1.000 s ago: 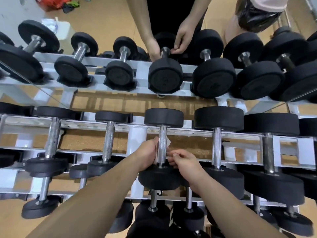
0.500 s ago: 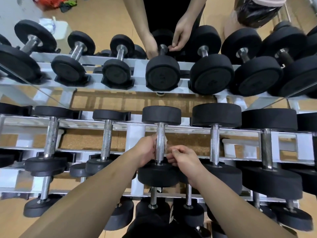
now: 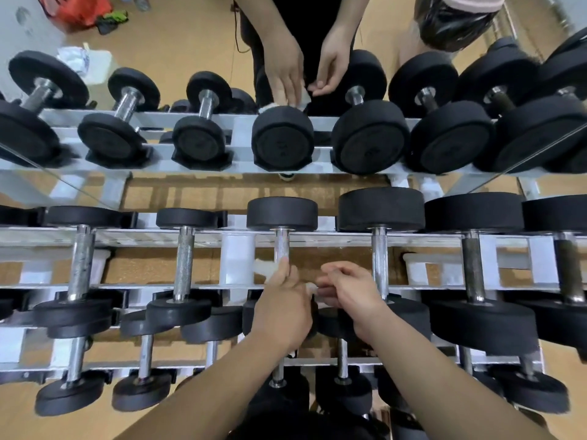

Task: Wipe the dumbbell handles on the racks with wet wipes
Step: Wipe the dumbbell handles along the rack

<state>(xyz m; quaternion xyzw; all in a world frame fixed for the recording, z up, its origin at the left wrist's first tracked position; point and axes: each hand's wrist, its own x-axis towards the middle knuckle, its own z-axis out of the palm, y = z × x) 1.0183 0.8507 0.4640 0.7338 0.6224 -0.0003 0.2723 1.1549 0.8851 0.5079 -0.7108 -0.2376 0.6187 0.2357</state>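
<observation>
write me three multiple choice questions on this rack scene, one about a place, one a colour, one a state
1. Where is the wipe? A on the floor; B at a handle, under the left hand; C on a red bag.
2. What colour are the dumbbell heads? A black; B red; C blue.
3. How is the wiped dumbbell placed? A lying across the rack; B held up in the air; C on the floor.
Answers: 1 B, white shows beside that hand at the handle; 2 A, every head is black; 3 A, its handle crosses the rails.
</observation>
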